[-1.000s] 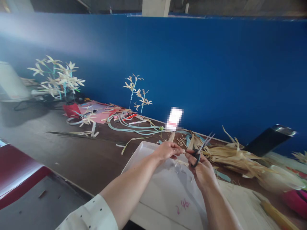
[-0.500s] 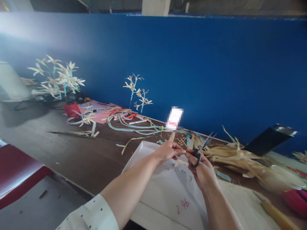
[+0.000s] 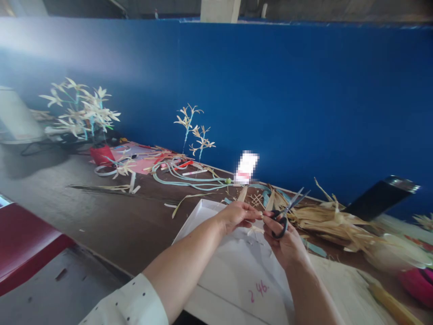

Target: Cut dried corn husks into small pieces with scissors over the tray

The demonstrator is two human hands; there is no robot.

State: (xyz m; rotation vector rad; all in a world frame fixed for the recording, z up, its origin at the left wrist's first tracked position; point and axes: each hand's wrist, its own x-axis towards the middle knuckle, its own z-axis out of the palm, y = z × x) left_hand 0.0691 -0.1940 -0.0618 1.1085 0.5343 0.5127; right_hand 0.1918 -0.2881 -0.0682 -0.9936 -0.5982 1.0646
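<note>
Over a white box lid (image 3: 216, 257), my two hands meet fingertip to fingertip. My left hand (image 3: 238, 214) pinches a small pale piece (image 3: 260, 214), possibly husk, too small to make out fully. My right hand (image 3: 282, 239) has a pair of scissors (image 3: 286, 214) with black handles hooked on its fingers, the blades apart and pointing up and away to the right. The thumb and forefinger of this hand also touch the pale piece. Thin pale scraps (image 3: 255, 231) lie on the lid below.
Dried corn husks (image 3: 324, 216) lie to the right, beside a black flask (image 3: 382, 198). Pale-blue tubing (image 3: 182, 183) and a lit phone (image 3: 246, 168) sit behind. Husk flowers stand in a red pot (image 3: 102, 155) at left. A blue wall (image 3: 304, 99) rises at the back.
The scissors have turned slightly in my right hand, their tips shifting a little to the right. My left hand stays almost where it was.
</note>
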